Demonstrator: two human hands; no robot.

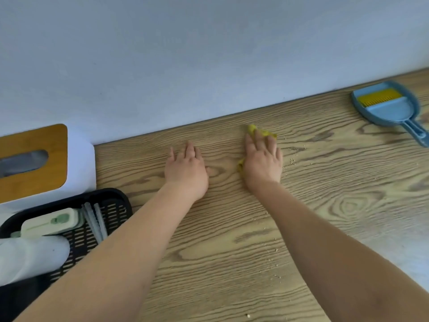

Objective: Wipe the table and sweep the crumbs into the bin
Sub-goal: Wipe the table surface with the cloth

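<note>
Close to the wall, on the wooden table (325,205), a yellow cloth (260,131) lies pressed flat under the right hand (263,161). That hand's fingers (270,141) are straight and a little spread, laid on top of the cloth rather than curled round it; yellow shows past the fingertips on the wall side and again by the heel of the hand, on its left. The left hand (186,169) rests palm down on bare wood just to the left of the cloth, not touching it, fingers loose and slightly apart, holding nothing. Pale crumbs (293,160) are scattered just right of the cloth, and more trail down the table from it towards the near edge. Well off to the right of the cloth, near the wall, lies a blue dustpan (390,108) with a yellow brush (379,96) in it. Far left of the cloth stand a white tissue box (46,159) with a wooden lid and a black basket (111,205) of cleaning things.
</note>
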